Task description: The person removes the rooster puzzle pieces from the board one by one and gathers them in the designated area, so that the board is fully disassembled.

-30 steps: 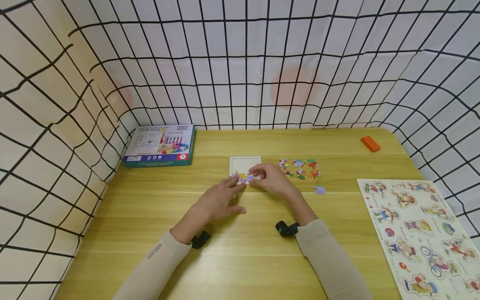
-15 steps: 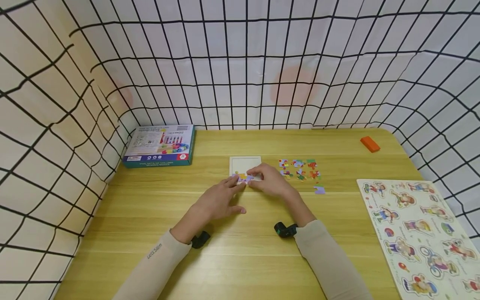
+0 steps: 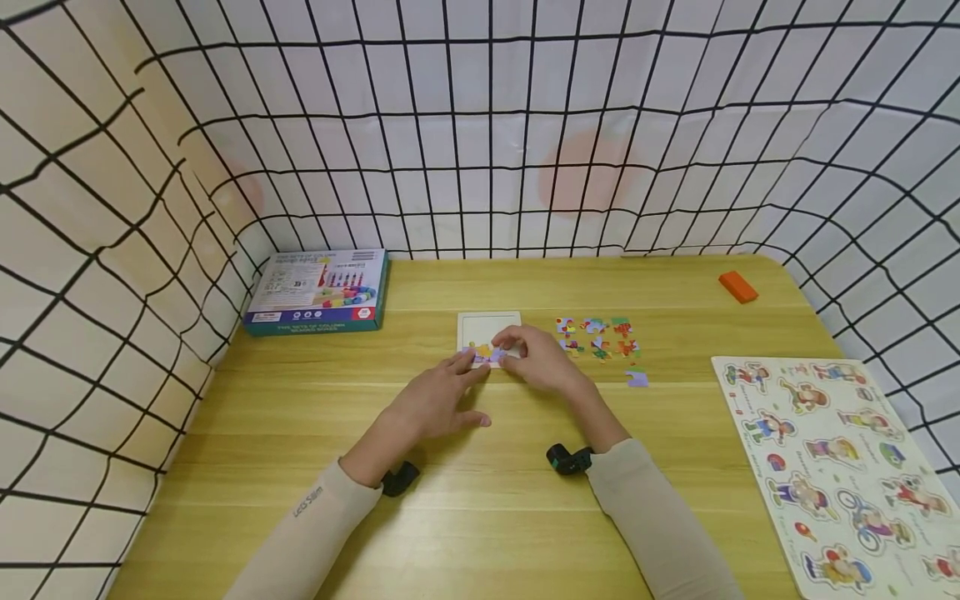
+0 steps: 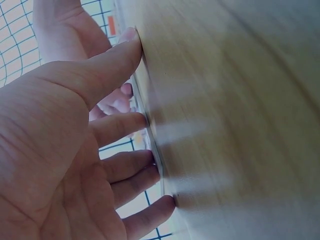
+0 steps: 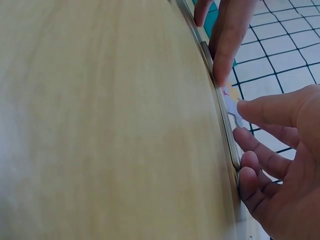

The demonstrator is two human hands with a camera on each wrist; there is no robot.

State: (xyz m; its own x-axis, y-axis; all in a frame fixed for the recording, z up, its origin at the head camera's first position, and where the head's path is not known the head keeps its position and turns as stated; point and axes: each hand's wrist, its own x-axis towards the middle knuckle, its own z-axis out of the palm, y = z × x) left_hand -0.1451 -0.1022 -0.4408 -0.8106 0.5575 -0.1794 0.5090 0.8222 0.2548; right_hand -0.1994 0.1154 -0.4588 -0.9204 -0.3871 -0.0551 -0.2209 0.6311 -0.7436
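Bare worktop (image 3: 480, 500) open between and before both forearms, loose puzzle pieces (image 3: 597, 337) crowding the white tray's (image 3: 489, 325) right side, box (image 3: 318, 292) far left, figure board (image 3: 832, 467) blocking right, netting all round

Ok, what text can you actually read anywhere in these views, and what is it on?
"Lets Slim", as best it reads, on the left sleeve.
Print on the box: too small and blurred to read.
Marks on the figure board: too small to read.
Wrist views: no text.
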